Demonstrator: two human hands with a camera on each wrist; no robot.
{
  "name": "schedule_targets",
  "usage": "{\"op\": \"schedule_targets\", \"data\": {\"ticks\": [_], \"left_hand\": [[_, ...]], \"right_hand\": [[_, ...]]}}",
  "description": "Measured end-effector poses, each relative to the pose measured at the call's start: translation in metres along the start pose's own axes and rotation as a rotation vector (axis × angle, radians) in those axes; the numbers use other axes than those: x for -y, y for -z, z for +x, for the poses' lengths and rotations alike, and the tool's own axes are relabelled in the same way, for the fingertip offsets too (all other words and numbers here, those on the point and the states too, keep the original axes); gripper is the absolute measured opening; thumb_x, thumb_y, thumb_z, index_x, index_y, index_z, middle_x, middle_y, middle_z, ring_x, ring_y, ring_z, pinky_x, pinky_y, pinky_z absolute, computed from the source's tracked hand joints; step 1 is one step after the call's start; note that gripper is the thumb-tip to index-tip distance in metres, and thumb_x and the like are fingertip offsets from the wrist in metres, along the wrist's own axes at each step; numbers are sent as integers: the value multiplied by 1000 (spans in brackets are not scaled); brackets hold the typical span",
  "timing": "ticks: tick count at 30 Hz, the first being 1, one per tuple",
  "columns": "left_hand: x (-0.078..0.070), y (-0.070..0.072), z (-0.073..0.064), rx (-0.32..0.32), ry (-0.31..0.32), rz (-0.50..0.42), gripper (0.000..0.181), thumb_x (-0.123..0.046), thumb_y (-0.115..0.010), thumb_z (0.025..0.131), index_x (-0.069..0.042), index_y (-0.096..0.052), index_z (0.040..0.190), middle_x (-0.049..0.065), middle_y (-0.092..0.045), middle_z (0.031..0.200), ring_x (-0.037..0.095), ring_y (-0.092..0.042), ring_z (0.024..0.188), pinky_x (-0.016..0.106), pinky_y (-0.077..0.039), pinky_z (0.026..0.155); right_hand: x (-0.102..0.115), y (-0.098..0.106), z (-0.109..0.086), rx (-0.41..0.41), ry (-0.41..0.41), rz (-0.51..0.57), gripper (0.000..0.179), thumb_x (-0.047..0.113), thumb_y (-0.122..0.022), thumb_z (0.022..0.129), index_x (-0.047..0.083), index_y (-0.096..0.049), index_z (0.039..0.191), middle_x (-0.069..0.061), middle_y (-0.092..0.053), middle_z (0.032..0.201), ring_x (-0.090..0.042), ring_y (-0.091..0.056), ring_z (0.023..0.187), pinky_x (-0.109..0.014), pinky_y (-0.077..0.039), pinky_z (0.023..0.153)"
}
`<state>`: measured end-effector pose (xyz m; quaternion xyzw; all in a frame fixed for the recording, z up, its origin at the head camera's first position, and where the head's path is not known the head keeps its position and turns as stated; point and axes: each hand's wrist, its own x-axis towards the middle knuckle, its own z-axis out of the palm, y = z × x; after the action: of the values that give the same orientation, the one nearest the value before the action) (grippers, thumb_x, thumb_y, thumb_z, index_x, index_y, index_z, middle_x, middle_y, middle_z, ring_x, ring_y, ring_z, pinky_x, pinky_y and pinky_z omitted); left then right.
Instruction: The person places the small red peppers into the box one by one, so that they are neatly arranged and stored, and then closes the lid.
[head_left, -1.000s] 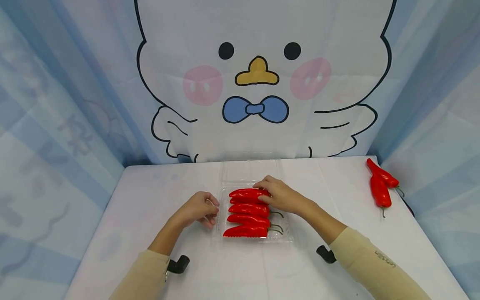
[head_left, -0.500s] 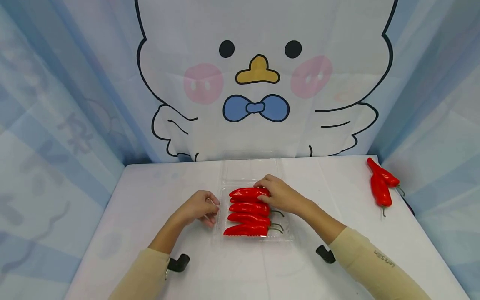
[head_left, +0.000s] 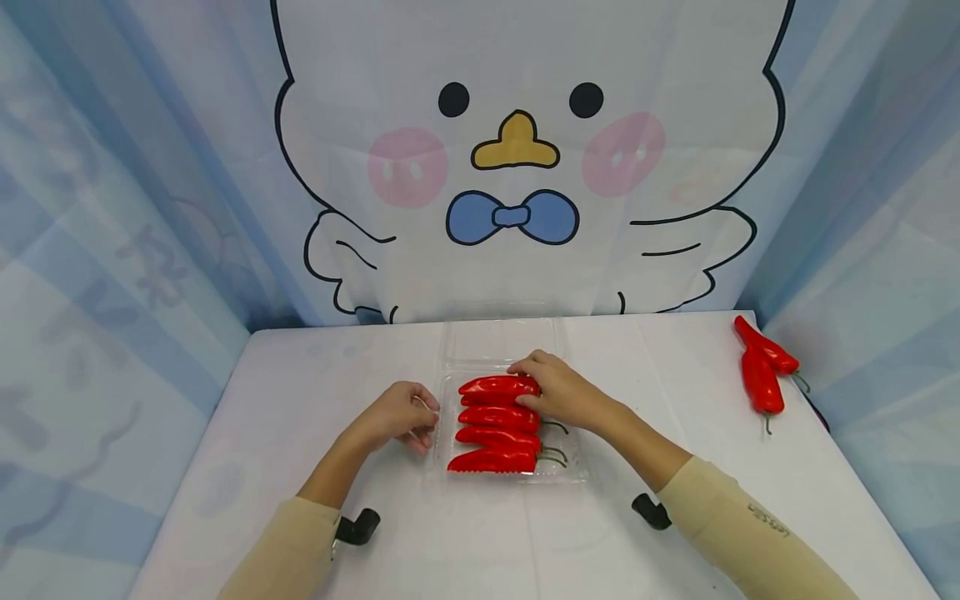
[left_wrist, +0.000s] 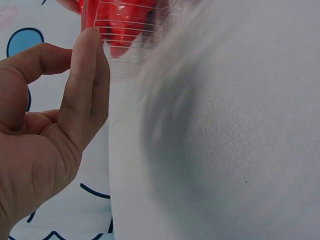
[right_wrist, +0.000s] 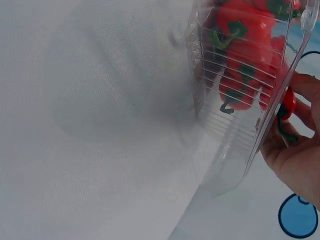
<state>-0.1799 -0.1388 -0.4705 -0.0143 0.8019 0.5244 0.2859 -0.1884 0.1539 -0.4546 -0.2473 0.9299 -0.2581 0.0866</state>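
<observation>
With my right hand (head_left: 558,387) I grip the stem end of the top red pepper (head_left: 491,386), inside the clear tray (head_left: 573,442) at lower centre of the frame. My left hand (head_left: 405,412) is relaxed, fingertips at the tray's left edge. Below the gripped pepper lie 3 stacked peppers (head_left: 498,418), and 2 loose peppers (head_left: 761,383) sit at the right of the white counter (head_left: 615,542).

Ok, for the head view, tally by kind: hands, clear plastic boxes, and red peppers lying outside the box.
Hands: 2, the left hand and right hand
Clear plastic box: 1
Peppers outside it: 2, the upper pepper and lower pepper
Total: 5
</observation>
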Motion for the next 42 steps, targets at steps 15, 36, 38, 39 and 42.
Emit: {"op": "schedule_targets", "data": {"ticks": [15, 36, 38, 39, 42], "left_hand": [[-2, -1, -4, -17, 2, 6, 16, -4, -67, 95, 2, -60, 108, 15, -67, 79, 19, -67, 55, 33, -63, 55], [1, -3, -4, -44, 13, 22, 16, -7, -69, 95, 1, -60, 106, 15, -66, 79, 20, -67, 56, 34, -64, 56], [1, -2, -4, -40, 9, 20, 16, -6, -68, 95, 1, -60, 106, 14, -66, 79, 20, -67, 56, 34, -64, 56], [1, -2, -3, -39, 7, 19, 16, -6, -68, 95, 1, -60, 106, 14, -65, 79, 20, -67, 56, 34, -64, 56], [0, -2, -2, -35, 6, 17, 15, -6, -68, 95, 1, -60, 106, 14, -65, 80, 20, -67, 56, 34, -64, 56]], "right_hand": [[-7, 15, -14, -69, -18, 24, 47, 22, -75, 95, 5, -62, 137, -16, -63, 128, -34, -62, 116, -44, -62, 94], [-55, 42, -61, -276, -143, 27, 44, 21, -71, 98, 4, -61, 138, -18, -64, 128, -35, -64, 113, -52, -60, 95], [-61, 45, -66, -294, -149, 24, 44, 20, -71, 98, 3, -60, 138, -19, -63, 128, -35, -64, 113, -53, -59, 95], [-63, 46, -69, -300, -152, 27, 45, 19, -71, 98, 3, -60, 138, -19, -63, 128, -36, -63, 114, -54, -59, 96], [-72, 51, -76, -317, -177, 33, 46, 19, -70, 99, 3, -58, 140, -20, -62, 131, -37, -62, 117, -56, -58, 98]]}}
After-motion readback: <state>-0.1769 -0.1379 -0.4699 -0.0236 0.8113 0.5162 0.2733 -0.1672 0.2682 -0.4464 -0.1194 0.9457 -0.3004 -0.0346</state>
